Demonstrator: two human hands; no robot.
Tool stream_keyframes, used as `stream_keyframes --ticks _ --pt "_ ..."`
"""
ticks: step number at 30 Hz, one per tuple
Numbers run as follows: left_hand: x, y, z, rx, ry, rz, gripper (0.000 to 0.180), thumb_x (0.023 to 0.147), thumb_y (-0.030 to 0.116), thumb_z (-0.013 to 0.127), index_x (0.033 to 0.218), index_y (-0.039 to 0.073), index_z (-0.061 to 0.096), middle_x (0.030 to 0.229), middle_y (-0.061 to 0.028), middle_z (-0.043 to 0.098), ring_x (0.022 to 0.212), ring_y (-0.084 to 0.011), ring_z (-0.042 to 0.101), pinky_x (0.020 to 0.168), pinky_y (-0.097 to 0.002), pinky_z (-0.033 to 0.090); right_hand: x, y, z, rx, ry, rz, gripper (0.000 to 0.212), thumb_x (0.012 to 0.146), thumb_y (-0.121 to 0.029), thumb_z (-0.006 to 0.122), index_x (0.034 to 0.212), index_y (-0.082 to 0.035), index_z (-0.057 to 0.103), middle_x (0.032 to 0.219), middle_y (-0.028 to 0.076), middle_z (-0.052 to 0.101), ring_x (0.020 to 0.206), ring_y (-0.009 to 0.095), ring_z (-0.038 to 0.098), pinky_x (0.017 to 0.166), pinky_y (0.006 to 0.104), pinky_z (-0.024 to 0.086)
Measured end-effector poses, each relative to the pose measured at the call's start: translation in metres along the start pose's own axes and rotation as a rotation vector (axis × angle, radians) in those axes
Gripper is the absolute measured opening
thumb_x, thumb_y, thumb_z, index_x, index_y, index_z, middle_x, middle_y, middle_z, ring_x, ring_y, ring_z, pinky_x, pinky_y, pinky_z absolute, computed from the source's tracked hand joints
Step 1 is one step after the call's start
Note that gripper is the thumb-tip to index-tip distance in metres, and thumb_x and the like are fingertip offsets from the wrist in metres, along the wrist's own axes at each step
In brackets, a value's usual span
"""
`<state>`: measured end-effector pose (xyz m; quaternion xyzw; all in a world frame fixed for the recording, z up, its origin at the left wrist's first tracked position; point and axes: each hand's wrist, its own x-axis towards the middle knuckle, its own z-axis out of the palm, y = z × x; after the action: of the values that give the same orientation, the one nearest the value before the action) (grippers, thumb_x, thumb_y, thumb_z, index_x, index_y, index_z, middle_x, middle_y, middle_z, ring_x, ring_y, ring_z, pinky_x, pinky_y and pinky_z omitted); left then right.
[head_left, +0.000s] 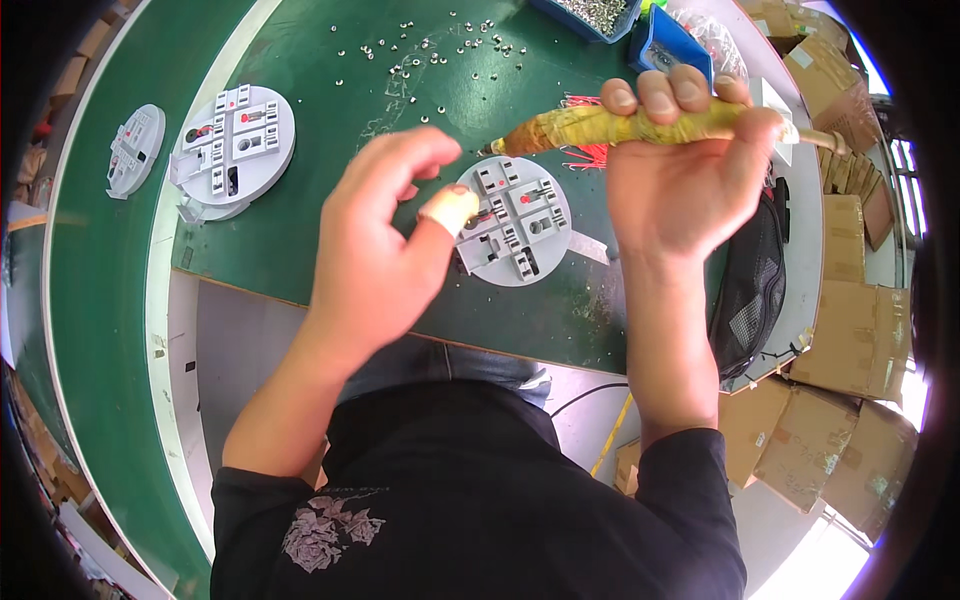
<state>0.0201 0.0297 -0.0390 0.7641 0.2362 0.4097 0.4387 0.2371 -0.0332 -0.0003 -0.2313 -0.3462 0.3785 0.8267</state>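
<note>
My right hand (pixel 690 190) is wrapped round an electric screwdriver (pixel 620 130) whose body is bound in yellow, stained tape. The tool lies almost level, its dark tip pointing left and a cord at its right end. Close to that tip is my left hand (pixel 385 230), its index finger and thumb apart, with a pale wrap on the thumb. Nothing shows between them; its other fingers are partly hidden. Below the tool a round grey plastic plate (pixel 515 235) with raised slots and small red parts rests on the green table. My left thumb overlaps its left edge in the picture.
More round grey plates (pixel 235 140) sit at the left, one (pixel 136 150) on a green strip beyond a white rail. Loose screws (pixel 430 60) are scattered at the far side, near blue bins (pixel 670 45). Red wires (pixel 588 155), a black bag (pixel 755 280) and cardboard boxes (pixel 850 340) are right.
</note>
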Motion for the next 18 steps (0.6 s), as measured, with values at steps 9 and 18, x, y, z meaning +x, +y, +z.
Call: stream_keyframes --ticks 9,18 --pt "0.016 0.002 -0.006 -0.171 -0.1 -0.254 0.024 0.087 -0.002 0.07 0.11 -0.003 0.066 0.095 -0.0078 0.07 0.09 -0.0156 0.066 0.08 -0.03 0.054 -0.012 -0.004 0.015 0.116 -0.143 0.01 0.034 0.102 -0.049 0.056 0.109 -0.018 0.067 0.098 -0.002 0.062 0.088 0.016 0.053 0.09 0.0403 0.039" --pt "0.028 -0.003 0.0 -0.176 -0.072 -0.191 0.037 0.086 -0.006 0.07 0.122 -0.002 0.06 0.098 -0.0102 0.075 0.089 -0.0148 0.068 0.08 -0.0288 0.055 -0.002 -0.006 0.009 0.102 -0.16 -0.022 0.034 0.102 -0.049 0.056 0.111 -0.019 0.067 0.099 -0.003 0.061 0.088 0.015 0.053 0.09 0.039 0.039"
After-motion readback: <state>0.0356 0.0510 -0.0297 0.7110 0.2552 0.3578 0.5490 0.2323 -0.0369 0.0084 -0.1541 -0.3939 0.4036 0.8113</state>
